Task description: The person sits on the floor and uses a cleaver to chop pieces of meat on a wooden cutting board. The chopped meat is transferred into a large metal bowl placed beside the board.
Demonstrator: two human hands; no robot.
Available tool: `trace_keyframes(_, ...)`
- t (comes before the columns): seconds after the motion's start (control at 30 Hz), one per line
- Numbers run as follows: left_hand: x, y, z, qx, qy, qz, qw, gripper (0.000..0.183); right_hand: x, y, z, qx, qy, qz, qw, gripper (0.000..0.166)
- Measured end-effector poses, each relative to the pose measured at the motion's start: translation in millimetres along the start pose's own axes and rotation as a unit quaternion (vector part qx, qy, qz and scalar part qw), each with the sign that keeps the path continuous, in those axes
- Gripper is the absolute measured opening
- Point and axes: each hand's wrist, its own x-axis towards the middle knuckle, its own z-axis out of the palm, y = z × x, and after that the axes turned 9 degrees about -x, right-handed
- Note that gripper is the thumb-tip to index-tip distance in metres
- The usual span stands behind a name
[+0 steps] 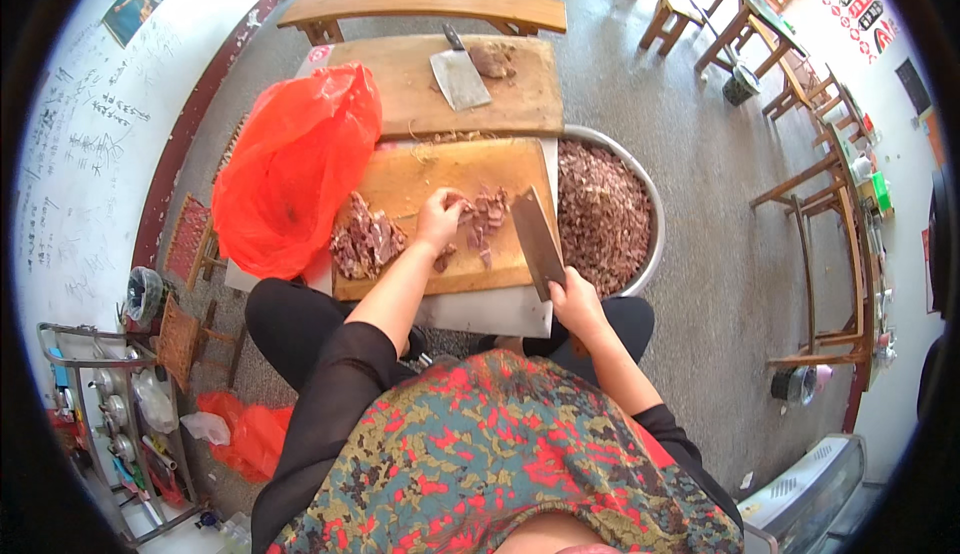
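Observation:
My right hand (577, 300) grips a cleaver (538, 243), its broad blade over the right edge of the near wooden cutting board (420, 168). My left hand (441, 216) has its fingertips on a piece of meat beside sliced meat (487, 216) on that board. Larger chunks of meat (366, 239) are piled at the board's left. A large red plastic bag (292, 171) stands open to the left. Right of the board, a round metal basin (657, 209) holds a heap of chopped meat (604, 213).
Beyond lies a second cutting board (525, 104) with another cleaver (460, 80) and a lump of meat (493, 60). A wooden bench (427, 3) stands behind it. A woven-seat chair (187, 239) is at the left, a metal rack (112, 419) at the lower left.

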Motion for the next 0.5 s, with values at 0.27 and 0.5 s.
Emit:
trace_keyframes(0.27, -10.0, 13.2, -21.6, -0.048, -0.038, -0.022, 0.998, 0.020, -9.4, 23.9, 17.5, 0.068, 0.013, 0.001, 0.998, 0.023)
trace_keyframes(0.5, -64.0, 30.3, -32.6, 0.408, -0.048, 0.153, 0.899, 0.024, -2.9, -11.2, 12.8, 0.061, -0.048, -0.007, 0.997, 0.028)
